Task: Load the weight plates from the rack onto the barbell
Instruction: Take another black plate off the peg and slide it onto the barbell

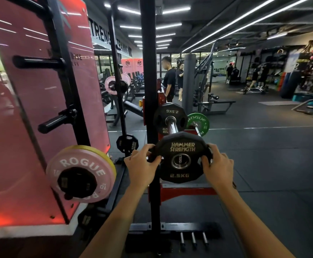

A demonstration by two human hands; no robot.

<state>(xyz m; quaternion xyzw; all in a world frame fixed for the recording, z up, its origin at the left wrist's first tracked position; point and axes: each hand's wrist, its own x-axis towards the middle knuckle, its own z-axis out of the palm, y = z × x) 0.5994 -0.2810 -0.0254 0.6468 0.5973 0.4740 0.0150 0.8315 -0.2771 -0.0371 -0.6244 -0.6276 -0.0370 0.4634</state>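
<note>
A black 2.5 kg Hammer Strength plate (182,144) stands upright in front of me, its steel centre hole filled by the end of the barbell sleeve (172,125). My left hand (140,167) grips its left rim and my right hand (218,167) grips its right rim. Farther along the chrome sleeve sits another black 2.5 kg plate (159,114). A green Rogue plate (201,121) shows just behind and to the right. On the rack at lower left hang a pink Rogue plate (77,161) with a small black plate (77,181) in front of it.
A black rack upright (148,71) rises just left of the barbell, with a red frame (187,192) below it. Bare storage pegs (38,62) stick out of the rack at left. Another small black plate (127,143) hangs lower behind. People stand in the background (169,79).
</note>
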